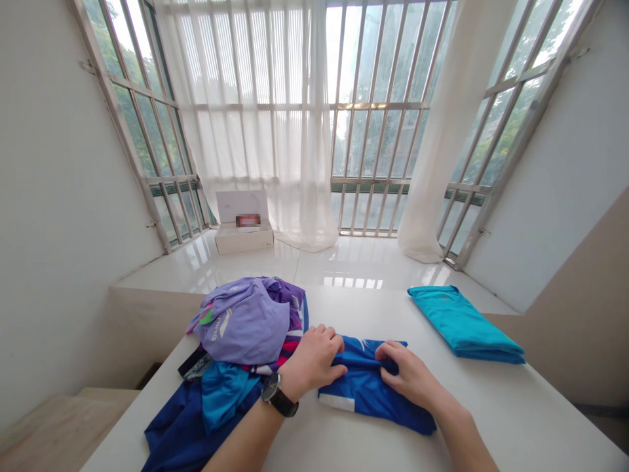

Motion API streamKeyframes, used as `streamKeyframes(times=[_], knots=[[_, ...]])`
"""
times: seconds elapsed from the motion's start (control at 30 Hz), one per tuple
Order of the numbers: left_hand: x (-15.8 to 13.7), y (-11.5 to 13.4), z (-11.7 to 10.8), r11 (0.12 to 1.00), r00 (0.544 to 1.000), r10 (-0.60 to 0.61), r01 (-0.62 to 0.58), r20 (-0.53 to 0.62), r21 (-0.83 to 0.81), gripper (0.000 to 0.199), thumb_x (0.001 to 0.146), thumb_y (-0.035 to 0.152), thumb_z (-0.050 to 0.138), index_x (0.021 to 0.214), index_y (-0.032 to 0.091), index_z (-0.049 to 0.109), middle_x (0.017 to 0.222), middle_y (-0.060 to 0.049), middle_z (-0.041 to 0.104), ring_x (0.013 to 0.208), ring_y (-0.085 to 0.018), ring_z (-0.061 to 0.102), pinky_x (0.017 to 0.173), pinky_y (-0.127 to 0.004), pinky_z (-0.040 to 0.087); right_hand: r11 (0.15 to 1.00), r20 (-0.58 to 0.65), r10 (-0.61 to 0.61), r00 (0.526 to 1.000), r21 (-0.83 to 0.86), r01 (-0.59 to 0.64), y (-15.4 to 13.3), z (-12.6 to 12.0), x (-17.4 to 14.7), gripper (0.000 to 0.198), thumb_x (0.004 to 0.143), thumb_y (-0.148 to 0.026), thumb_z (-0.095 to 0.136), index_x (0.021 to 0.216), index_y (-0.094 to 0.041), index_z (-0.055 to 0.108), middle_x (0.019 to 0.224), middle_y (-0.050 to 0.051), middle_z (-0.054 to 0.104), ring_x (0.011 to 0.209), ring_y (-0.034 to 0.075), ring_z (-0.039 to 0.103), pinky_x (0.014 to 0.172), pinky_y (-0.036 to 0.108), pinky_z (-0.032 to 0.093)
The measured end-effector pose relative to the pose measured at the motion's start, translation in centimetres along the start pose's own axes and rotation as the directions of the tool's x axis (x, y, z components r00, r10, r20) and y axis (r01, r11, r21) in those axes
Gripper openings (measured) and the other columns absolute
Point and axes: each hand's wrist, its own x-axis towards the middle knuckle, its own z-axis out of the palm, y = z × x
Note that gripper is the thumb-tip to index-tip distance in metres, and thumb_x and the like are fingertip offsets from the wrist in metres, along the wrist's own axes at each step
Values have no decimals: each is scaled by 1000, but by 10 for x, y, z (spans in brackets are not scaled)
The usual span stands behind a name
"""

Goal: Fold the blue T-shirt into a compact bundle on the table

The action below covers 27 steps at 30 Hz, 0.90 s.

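A blue sports garment (373, 387) with a white patch at its lower left and a small white mark on top lies folded on the white table. My left hand (317, 354), with a black watch on its wrist, grips the garment's left edge between thumb and curled fingers. On the right half, my right hand (403, 370) pinches a ridge of the same cloth. Just left of my left hand is a loose heap of clothes, topped by a lilac shirt (250, 324). A teal piece (228, 390) and a navy piece (189, 426) stick out below it.
A folded turquoise garment (464, 324) lies at the table's right (531, 406). Behind, on a glossy sill (314, 262), stands an open white box (244, 239) near the barred window. Sheer curtains (304, 196) hang down to the sill.
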Motion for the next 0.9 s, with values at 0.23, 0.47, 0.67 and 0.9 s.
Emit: streamKeyframes(times=[0.23,0.47,0.67,0.9], knots=[[-1,27,35,983,988,141,-147,-60,-109,73,97,65,41,151,17,33,162,-15,28,150,-32,19,122,-50,18,1000,-4,-2,1000,27,2,1,1,1,18,74,-14,51,88,-24,57,95,3,64,89,19,60,83,32,48],[-4,27,48,988,991,131,-127,42,-86,78,97,67,34,155,15,28,163,-15,25,151,-33,19,123,-52,13,999,7,-6,1000,51,5,-1,-2,-2,21,73,-12,50,89,-23,58,95,3,63,91,19,61,86,32,49],[-3,27,48,989,990,129,-124,57,-79,81,97,68,33,156,13,27,162,-17,25,150,-34,20,123,-53,13,998,-53,-30,998,-54,27,-16,-5,-2,16,82,-19,51,92,-23,62,100,5,65,94,20,63,88,35,51],[-2,25,54,989,989,141,-139,38,-45,81,96,69,33,153,11,33,161,-19,27,150,-33,21,123,-53,14,953,-125,-71,990,-303,30,-4,32,6,51,99,-45,38,139,-17,55,150,14,50,141,29,43,116,50,37]])
